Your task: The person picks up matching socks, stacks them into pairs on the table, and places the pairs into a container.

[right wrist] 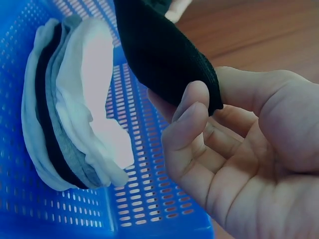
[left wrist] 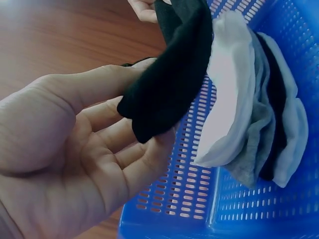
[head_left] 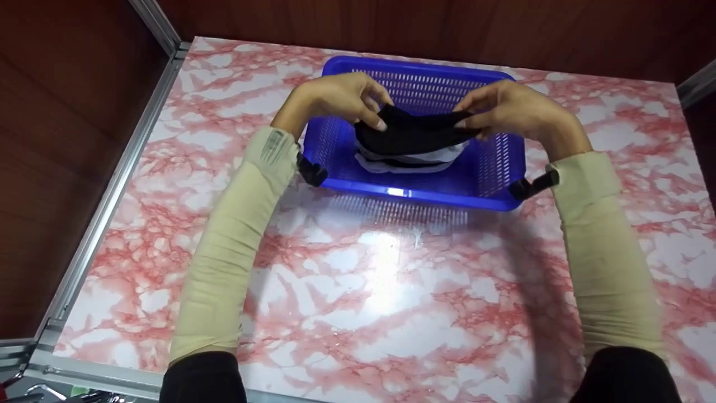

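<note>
A black sock (head_left: pixel 414 134), apparently folded, is held up by both hands over a blue plastic basket (head_left: pixel 358 186). My left hand (head_left: pixel 342 98) pinches one end of it between thumb and fingers. At the opposite end, my right hand (head_left: pixel 517 112) pinches it the same way. Below, apart from the held sock in the wrist views, a row of folded socks stands in the basket. A white sock (left wrist: pixel 232 74) is nearest the held one, then a grey sock (left wrist: pixel 253 144), another black sock (left wrist: pixel 274 104) and a pale sock (left wrist: pixel 294 124).
The basket has slotted walls and stands on a red-and-white marbled tabletop (head_left: pixel 347 313). A dark wooden panel (head_left: pixel 447 28) rises behind it. Along the left runs a metal frame rail (head_left: pixel 117 190). Black straps hang from both sleeve cuffs near the basket's front corners.
</note>
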